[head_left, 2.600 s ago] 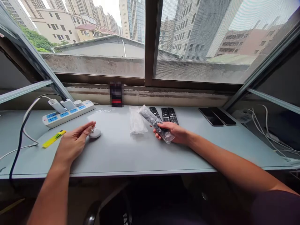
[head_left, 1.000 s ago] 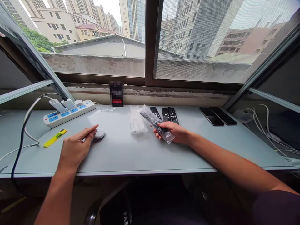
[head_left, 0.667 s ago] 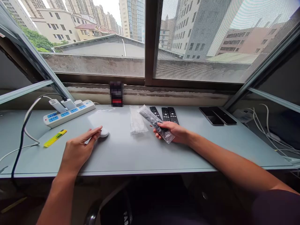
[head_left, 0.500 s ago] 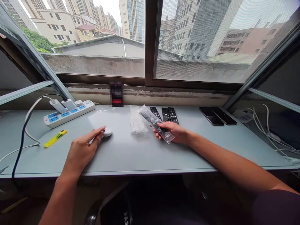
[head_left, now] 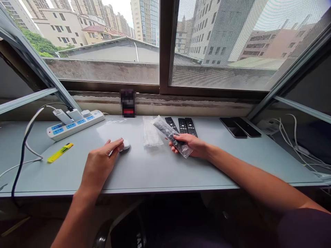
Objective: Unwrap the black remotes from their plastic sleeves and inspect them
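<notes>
R hand [head_left: 191, 144] clamps bagged remote [head_left: 168, 132], L hand [head_left: 99, 168] open against white puck [head_left: 126, 145], "FAS" on dark item [head_left: 137, 237].

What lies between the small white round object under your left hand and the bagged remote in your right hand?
The head view shows a clear plastic bag with something white inside, flat on the desk.

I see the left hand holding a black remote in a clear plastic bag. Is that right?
No, it's the right hand holding the black remote control in the clear plastic bag, as the head view shows.
</notes>
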A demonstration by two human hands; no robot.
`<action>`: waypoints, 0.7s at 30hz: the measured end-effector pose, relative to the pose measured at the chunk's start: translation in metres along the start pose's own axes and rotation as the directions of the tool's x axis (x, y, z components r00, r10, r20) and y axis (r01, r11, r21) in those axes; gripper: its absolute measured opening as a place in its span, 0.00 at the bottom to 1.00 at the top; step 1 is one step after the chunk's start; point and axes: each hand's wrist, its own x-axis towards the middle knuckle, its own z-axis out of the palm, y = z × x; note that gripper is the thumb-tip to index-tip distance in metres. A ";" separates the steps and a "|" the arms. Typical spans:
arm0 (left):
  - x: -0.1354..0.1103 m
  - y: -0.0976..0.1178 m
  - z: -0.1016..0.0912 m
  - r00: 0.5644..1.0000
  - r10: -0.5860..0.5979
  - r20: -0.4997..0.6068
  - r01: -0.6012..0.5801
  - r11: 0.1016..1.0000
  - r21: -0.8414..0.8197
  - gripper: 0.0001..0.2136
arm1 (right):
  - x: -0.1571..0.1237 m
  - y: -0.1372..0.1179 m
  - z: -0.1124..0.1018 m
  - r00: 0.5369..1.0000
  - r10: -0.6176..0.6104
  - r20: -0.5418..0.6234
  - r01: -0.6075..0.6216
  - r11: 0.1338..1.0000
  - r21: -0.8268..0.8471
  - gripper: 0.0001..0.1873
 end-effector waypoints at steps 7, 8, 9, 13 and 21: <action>0.002 0.020 -0.007 0.988 -0.003 -0.157 0.027 0.988 0.150 0.18 | 0.000 0.000 0.001 1.000 0.003 -0.013 -0.003 1.000 -0.003 0.09; 0.003 0.020 -0.010 0.985 -0.005 -0.175 0.029 0.990 0.136 0.19 | 0.000 -0.001 0.001 1.000 -0.002 -0.011 0.002 1.000 -0.004 0.09; 0.004 0.019 -0.013 0.980 -0.004 -0.197 0.025 0.994 0.104 0.19 | 0.000 -0.001 0.001 1.000 -0.006 -0.007 0.006 1.000 -0.014 0.09; 0.006 0.016 -0.017 0.968 -0.067 -0.243 0.044 0.994 -0.096 0.18 | -0.004 -0.004 0.005 0.999 -0.035 -0.018 0.030 0.975 -0.221 0.11; 0.006 0.008 -0.013 0.975 -0.188 -0.122 0.149 0.951 -0.270 0.17 | -0.031 -0.033 0.037 0.938 -0.254 -0.235 -0.269 -0.106 -0.957 0.14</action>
